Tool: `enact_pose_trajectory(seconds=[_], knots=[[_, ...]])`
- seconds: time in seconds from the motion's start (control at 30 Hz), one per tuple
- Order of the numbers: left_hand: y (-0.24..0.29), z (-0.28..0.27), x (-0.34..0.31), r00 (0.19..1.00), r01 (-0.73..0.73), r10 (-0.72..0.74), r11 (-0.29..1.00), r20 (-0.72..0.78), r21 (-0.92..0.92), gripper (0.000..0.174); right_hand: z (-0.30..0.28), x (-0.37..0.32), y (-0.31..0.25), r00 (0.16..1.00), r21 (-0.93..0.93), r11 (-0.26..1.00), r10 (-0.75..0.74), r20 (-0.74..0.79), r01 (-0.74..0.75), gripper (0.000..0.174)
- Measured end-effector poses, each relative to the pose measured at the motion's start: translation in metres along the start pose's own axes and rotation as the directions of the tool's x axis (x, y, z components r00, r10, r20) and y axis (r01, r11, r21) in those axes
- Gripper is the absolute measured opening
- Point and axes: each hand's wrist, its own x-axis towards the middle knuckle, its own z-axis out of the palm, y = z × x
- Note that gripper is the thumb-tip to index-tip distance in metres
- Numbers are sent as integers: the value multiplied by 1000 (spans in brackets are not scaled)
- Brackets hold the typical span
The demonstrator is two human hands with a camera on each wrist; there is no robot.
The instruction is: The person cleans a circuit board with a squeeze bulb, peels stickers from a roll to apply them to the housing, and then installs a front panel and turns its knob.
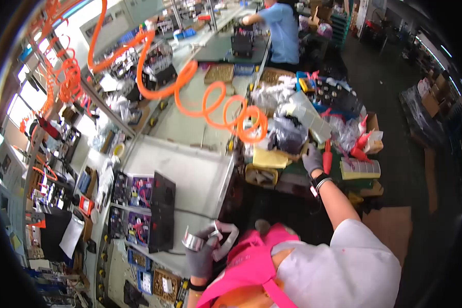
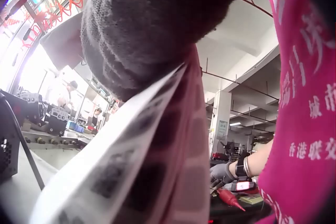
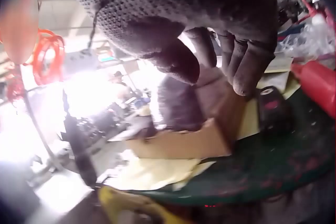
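In the head view, my gloved left hand [image 1: 200,257] grips a looped, shiny label strip [image 1: 226,241] in front of the pink apron. The left wrist view has the grey glove [image 2: 152,29] above hanging lengths of the strip [image 2: 181,155], which carry dark rectangles. My gloved right hand [image 1: 312,160] reaches to the cluttered side table, beside a red bottle [image 1: 327,158]. Seen from the right wrist, that hand [image 3: 184,29] hovers with bent, spread fingers over a small cardboard box [image 3: 184,145] with dark contents; nothing shows between thumb and fingers.
Two black units [image 1: 162,210] with exposed wiring stand on the workbench [image 1: 190,174] at left. Orange coiled hose [image 1: 185,77] hangs above. Plastic bags [image 1: 287,133], a yellow tray [image 1: 262,176] and label sheets [image 1: 361,168] surround the right hand. A person in blue [image 1: 284,33] is at the far bench.
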Motion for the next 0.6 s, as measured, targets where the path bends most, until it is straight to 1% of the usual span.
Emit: enact_pose_trajectory(seconds=[0.03, 0.07, 0.1, 0.17, 0.2, 0.23, 0.3, 0.33, 0.37, 0.43, 0.47, 0.53, 0.6], knots=[[-7, -1, 2, 1000, -19, 21, 998, 21, -58, 29, 12, 18, 16, 993, -42, 993, 108, -46, -109, 36], [-8, 1, 4, 999, -40, 40, 998, 20, -46, 29, 10, 29, 15, 971, -106, 966, 239, 18, -236, 38], [-6, 3, 4, 998, -55, 56, 998, 14, -32, 30, 10, 34, 15, 925, -177, 919, 370, 81, -352, 40], [-6, 4, 5, 1000, -25, 25, 999, -17, -24, 32, 42, 45, 35, 873, -299, 846, 482, 72, -442, 42], [0, 6, 5, 998, 39, -40, 999, -43, -9, 32, 39, 45, 26, 833, -276, 817, 546, 91, -506, 40], [-18, -12, 14, 996, 50, -48, 998, 71, -26, 35, 28, 39, 11, 786, -258, 782, 608, 115, -567, 39], [-16, -2, 4, 999, -34, 34, 991, -8, -128, 35, 25, 31, -1, 827, -360, 789, 557, 76, -498, 37], [-11, 3, 2, 998, -61, 57, 986, -31, -154, 35, 24, 31, -3, 817, -344, 783, 573, 72, -519, 38], [-9, 2, 2, 999, -28, 25, 996, -39, -82, 35, 32, 34, 4, 808, -321, 775, 587, 45, -545, 44], [-8, 2, 0, 999, -24, 20, 997, -43, -80, 36, 36, 36, 5, 791, -299, 741, 604, -93, -601, 50], [-7, 11, 2, 994, -75, 63, 989, -93, -124, 35, 34, 37, 7, 775, -233, 751, 632, -20, -618, 45], [-8, 7, 4, 996, -44, 38, 997, -86, -70, 34, 25, 39, 17, 738, -101, 750, 662, 129, -654, 36], [-8, 7, 4, 997, -24, 20, 999, -72, -47, 34, 30, 45, 31, 735, -55, 749, 660, 156, -661, 35]])
